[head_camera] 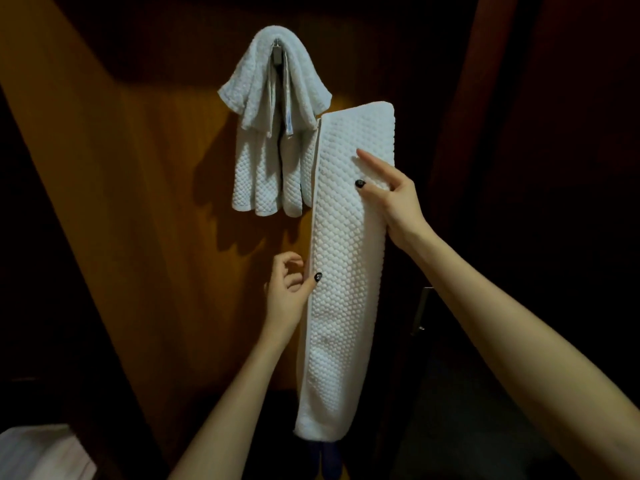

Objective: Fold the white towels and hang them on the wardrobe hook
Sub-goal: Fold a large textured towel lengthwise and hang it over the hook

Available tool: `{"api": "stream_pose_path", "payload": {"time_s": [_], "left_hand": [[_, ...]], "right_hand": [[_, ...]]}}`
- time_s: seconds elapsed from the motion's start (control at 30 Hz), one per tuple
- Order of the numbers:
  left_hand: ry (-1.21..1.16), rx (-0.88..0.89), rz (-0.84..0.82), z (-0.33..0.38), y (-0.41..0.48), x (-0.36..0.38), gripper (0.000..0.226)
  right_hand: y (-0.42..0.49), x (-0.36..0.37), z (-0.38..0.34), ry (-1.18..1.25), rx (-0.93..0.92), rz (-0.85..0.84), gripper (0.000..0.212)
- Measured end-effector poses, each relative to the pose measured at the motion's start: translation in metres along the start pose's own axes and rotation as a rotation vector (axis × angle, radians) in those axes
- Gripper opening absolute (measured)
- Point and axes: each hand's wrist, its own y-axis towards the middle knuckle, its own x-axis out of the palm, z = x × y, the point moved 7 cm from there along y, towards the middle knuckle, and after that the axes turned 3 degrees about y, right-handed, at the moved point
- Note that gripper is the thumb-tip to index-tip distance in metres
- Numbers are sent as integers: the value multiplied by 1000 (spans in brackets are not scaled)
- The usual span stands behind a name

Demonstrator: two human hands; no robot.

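Right hand (pixel 394 202) clamps folded towel (pixel 346 306); left hand (pixel 289 294) pinches its edge; slack fingers could unfold it; hung towel (pixel 263 140) above them could dislodge.

**Single head cam, facing the wardrobe**

One view only: wide-angle, worn on the head, looking forward at the wardrobe panel (pixel 156 202) from close in. Forearms enter from the bottom edge. The left hand (pixel 289 292) and right hand (pixel 398 202) sit mid-frame on the held towel (pixel 343 271). The hung towel (pixel 273 133) is upper centre. Edges are dark.
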Motion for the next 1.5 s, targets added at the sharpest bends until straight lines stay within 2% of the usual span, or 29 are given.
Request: {"api": "stream_pose_path", "payload": {"time_s": [0.1, 0.17, 0.27, 0.4, 0.5, 0.63, 0.7, 0.8, 0.87, 0.93, 1.0, 1.07, 1.13, 1.2, 1.27, 1.37, 1.5], "left_hand": [[153, 64, -13, -8, 2, 0, 17], [224, 26, -64, -14, 3, 2, 18], [311, 58, -116, -18, -1, 7, 21], [197, 50, -77, -5, -9, 6, 18], [77, 36, -111, 9, -16, 13, 9], [-185, -150, -102, 12, -23, 17, 40], [-191, -149, -100, 16, -17, 16, 34], [-71, 30, -168, 38, -3, 20, 13], [8, 107, -150, 46, 4, 21, 14], [54, 119, -165, 48, 8, 25, 14], [69, 73, -257, 44, 6, 35, 14], [82, 65, -284, 36, 3, 40, 30], [186, 89, -274, 27, 3, 43, 37], [326, 93, -350, 14, 1, 50, 34], [363, 78, -369, 3, -2, 51, 35], [136, -81, -346, -13, -5, 47, 32], [35, -219, -513, -23, -22, 55, 33]], "right_hand": [[5, -3, -1, 38, 29, 15, 44], [8, -5, -2, 68, 52, 29, 46], [13, -5, -8, 72, 62, 40, 48], [21, -2, -20, 64, 48, 27, 50], [27, 0, -29, 61, 41, 0, 51], [32, -2, -38, 75, 45, -36, 51], [33, -4, -42, 88, 51, -56, 51], [36, -9, -50, 117, 53, -69, 50], [36, -13, -55, 149, 52, -66, 50], [37, -18, -58, 175, 51, -60, 50], [36, -22, -58, 195, 55, -63, 50], [36, -25, -57, 207, 66, -69, 50], [34, -28, -56, 201, 76, -62, 51], [33, -31, -56, 180, 76, -48, 53], [33, -35, -59, 164, 76, -29, 55], [33, -41, -65, 184, 68, -13, 55], [38, -51, -75, 232, 37, 6, 53]]}}
